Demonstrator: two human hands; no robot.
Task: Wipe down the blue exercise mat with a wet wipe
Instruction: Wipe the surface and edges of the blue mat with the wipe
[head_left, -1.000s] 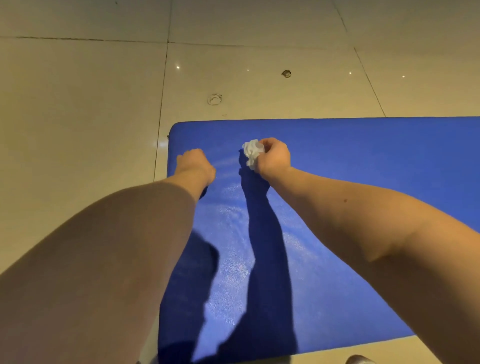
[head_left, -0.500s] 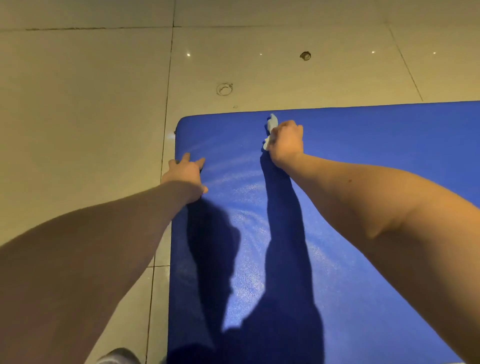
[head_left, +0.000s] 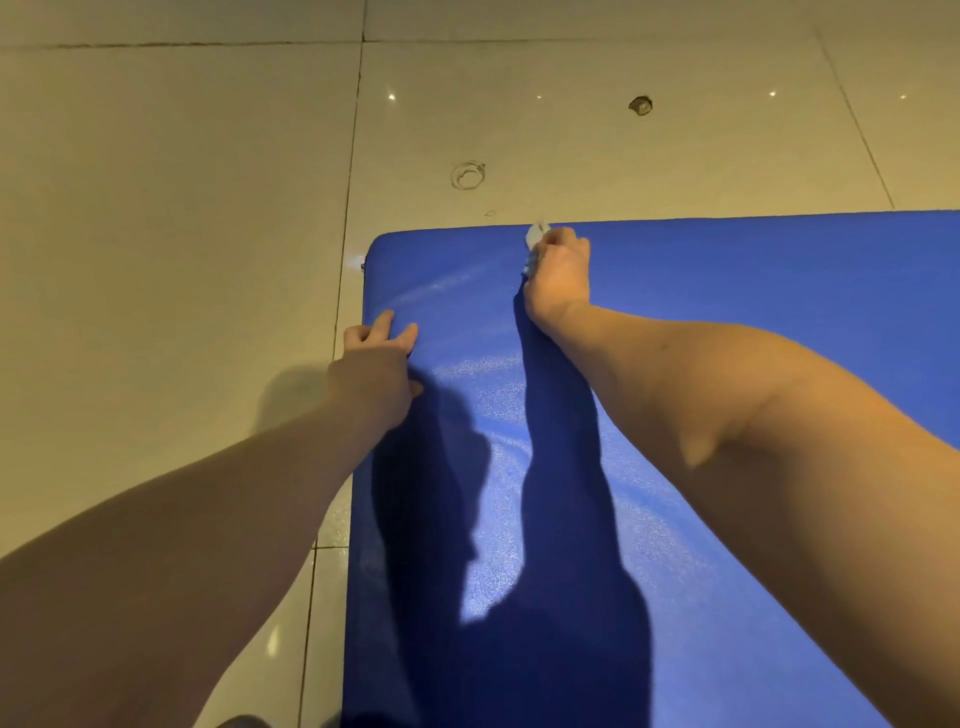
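Fingers of right hand (head_left: 558, 270): curled tight round wet wipe (head_left: 535, 236), white crumple showing past the knuckles.
Fingers of left hand (head_left: 376, 364): spread, fairly straight, pressing blue mat (head_left: 727, 338) at its left edge, holding nothing.
Wet wipe: at the mat's far edge, near its left corner.
Blue mat: flat on tiled floor (head_left: 156, 208), wet streaks glistening between the hands.

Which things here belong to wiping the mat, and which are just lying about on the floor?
Part of the job: blue mat; wet wipe, gripped by the right hand at the mat's far edge; left hand, resting on the mat's left edge.
Just lying about: ring-shaped thing and small dark spot on the tiled floor, beyond the mat.
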